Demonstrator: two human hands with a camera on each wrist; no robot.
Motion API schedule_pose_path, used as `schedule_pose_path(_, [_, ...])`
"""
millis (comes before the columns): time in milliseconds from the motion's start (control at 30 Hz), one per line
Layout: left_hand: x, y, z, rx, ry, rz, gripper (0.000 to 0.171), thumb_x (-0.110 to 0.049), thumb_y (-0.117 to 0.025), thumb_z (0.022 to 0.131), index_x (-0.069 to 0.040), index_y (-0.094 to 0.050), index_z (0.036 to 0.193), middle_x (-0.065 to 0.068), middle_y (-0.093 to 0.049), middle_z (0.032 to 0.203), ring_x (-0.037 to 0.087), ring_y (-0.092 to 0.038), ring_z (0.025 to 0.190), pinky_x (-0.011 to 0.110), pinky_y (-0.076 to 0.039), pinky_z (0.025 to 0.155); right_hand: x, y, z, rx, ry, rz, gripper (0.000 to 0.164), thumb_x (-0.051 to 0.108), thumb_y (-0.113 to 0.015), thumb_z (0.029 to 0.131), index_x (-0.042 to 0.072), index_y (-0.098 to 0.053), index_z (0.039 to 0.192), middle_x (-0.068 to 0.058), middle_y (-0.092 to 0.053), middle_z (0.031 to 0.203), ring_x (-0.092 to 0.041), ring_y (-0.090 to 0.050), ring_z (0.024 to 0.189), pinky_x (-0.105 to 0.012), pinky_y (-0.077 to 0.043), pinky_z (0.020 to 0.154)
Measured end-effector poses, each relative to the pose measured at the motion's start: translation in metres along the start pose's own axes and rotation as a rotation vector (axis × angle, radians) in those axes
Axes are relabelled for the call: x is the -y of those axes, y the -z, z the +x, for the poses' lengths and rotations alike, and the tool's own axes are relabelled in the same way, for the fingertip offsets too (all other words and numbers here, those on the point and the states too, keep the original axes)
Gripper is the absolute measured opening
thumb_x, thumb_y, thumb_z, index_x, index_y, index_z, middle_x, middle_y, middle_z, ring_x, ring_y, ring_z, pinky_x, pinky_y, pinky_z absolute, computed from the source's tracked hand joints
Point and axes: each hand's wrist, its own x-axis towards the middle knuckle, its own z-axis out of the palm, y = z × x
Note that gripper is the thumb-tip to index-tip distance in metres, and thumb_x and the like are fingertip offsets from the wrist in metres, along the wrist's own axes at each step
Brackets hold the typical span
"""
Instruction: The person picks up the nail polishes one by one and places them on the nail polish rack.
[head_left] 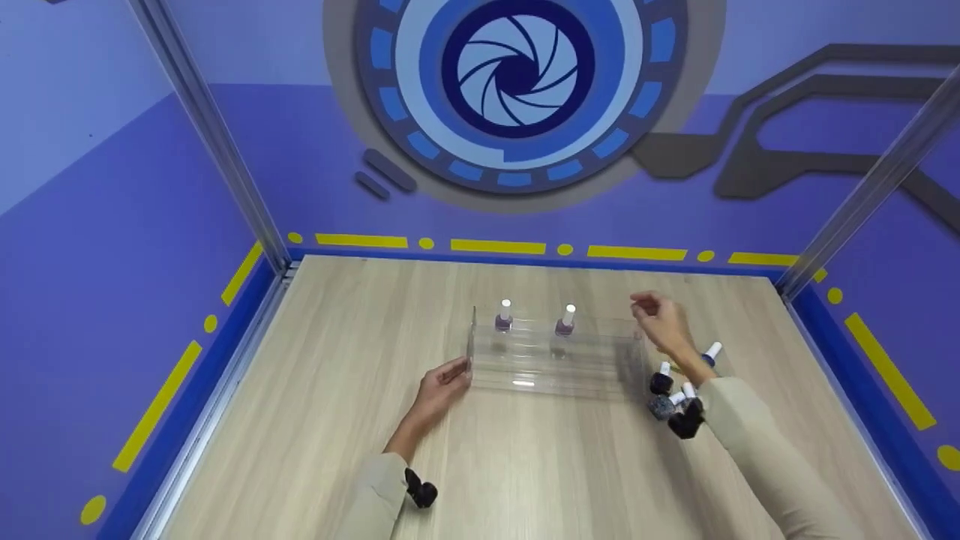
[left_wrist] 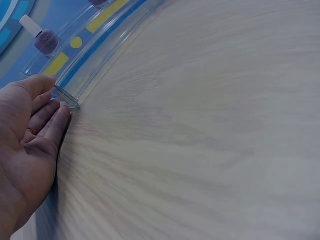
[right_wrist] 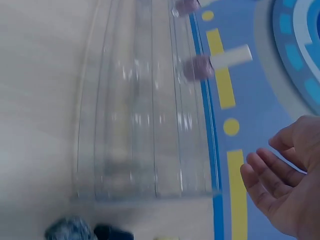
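Note:
A clear stepped acrylic rack (head_left: 555, 371) stands on the table. Two mauve nail polish bottles with white caps are on its top step, a left bottle (head_left: 504, 322) and a right bottle (head_left: 565, 327). At the rack's left end panel, my left hand (head_left: 442, 386) holds the edge, thumb above and fingers below in the left wrist view. My right hand (head_left: 664, 326) hovers by the rack's far right corner, fingers loosely bent with nothing in them. Beneath that forearm lie more polish bottles, including a black one (head_left: 661, 382) and a glittery grey one (head_left: 662, 407).
A dark blue polish bottle (head_left: 709, 355) leans out beyond my right wrist, partly hidden by it. The wooden table (head_left: 322, 360) meets blue printed panels at the back and sides. Metal posts, one being the left post (head_left: 225, 150), rise at the back corners.

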Motion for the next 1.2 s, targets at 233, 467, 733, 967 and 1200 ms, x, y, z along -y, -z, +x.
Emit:
schedule_pose_path(233, [0.005, -0.001, 0.0, -0.003, 0.006, -0.002, 0.052, -0.018, -0.061, 0.104, 0.007, -0.047, 0.148, 0.027, -0.05, 0.151, 0.04, -0.047, 0.143, 0.036, -0.048, 0.115, -0.042, 0.045, -0.01, -0.046, -0.055, -0.067, 0.025, 0.002, -0.061, 0.098, -0.014, -0.067, 0.116, -0.034, -0.072, 0.105, -0.002, -0.067, 0.074, -0.006, -0.049, 0.061])
schedule_pose_path(467, [0.006, 0.003, 0.003, -0.019, -0.01, 0.0, 0.052, -0.018, -0.062, 0.103, 0.007, -0.048, 0.147, 0.027, -0.052, 0.15, 0.04, -0.048, 0.143, 0.034, -0.049, 0.113, -0.074, 0.071, -0.014, -0.061, -0.167, -0.108, 0.027, 0.004, -0.057, 0.098, -0.014, -0.068, 0.116, -0.033, -0.073, 0.101, 0.007, -0.06, 0.066, -0.01, -0.05, 0.055])
schedule_pose_path(733, [0.003, 0.004, 0.001, -0.025, -0.013, 0.006, 0.051, -0.017, -0.061, 0.103, 0.007, -0.048, 0.147, 0.027, -0.051, 0.151, 0.04, -0.047, 0.144, 0.034, -0.048, 0.115, -0.101, 0.08, -0.016, -0.056, -0.334, -0.022, 0.03, 0.004, -0.055, 0.099, -0.016, -0.065, 0.119, -0.021, -0.077, 0.094, 0.003, -0.065, 0.065, -0.013, -0.056, 0.056])
schedule_pose_path(967, [0.001, 0.003, 0.002, -0.006, 0.011, 0.021, 0.054, -0.021, -0.061, 0.104, 0.005, -0.046, 0.148, 0.026, -0.049, 0.153, 0.041, -0.045, 0.145, 0.04, -0.044, 0.119, -0.121, 0.077, -0.023, -0.101, -0.47, -0.126, 0.035, 0.008, -0.055, 0.095, -0.013, -0.066, 0.121, -0.012, -0.077, 0.087, 0.002, -0.057, 0.061, -0.015, -0.047, 0.053])
schedule_pose_path(1200, [0.001, 0.001, 0.003, -0.006, 0.02, 0.033, 0.052, -0.02, -0.061, 0.104, 0.003, -0.048, 0.148, 0.024, -0.05, 0.153, 0.039, -0.046, 0.145, 0.04, -0.044, 0.118, -0.135, 0.067, -0.034, -0.111, -0.605, -0.156, 0.045, 0.016, -0.047, 0.097, -0.014, -0.06, 0.128, -0.031, -0.068, 0.115, -0.03, -0.064, 0.092, -0.027, -0.05, 0.064])
